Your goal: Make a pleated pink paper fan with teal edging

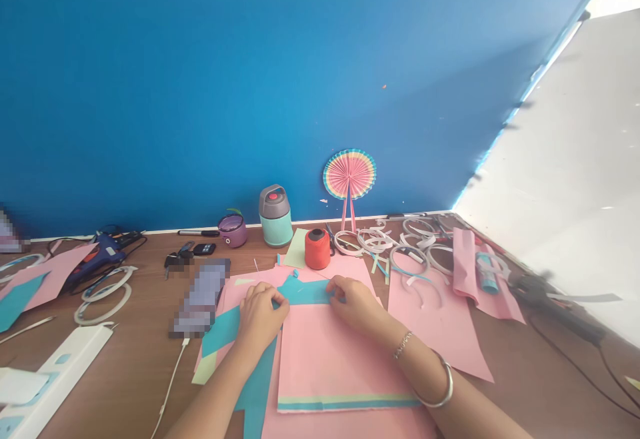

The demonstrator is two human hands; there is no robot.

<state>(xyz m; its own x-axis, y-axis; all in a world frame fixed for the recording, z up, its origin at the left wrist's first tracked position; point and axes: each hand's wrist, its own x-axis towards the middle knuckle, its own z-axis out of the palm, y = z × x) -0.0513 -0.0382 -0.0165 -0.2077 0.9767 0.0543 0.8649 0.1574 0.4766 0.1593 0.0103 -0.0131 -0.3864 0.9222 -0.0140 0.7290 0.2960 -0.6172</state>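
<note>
A pink paper sheet (340, 359) with green and teal strips along its near edge lies on larger pink paper (345, 424). At its far left corner my left hand (263, 312) is closed, thumb and fingers pinched at the edge. My right hand (357, 304) is curled in a pinch at the far right part of the same sheet. Between the two hands shows a teal paper piece (307, 291). My fingertips partly hide the sheet's far edge. Beyond them stands a red thread spool (317, 249).
A pink paper fan (349, 176) leans against the blue wall. Behind the papers stand a teal flask (277, 220) and a purple cup (233, 231). Paper rings (373, 240) lie at right. A phone (203, 296), a glue gun (103, 256) and a power strip (55, 379) are at left.
</note>
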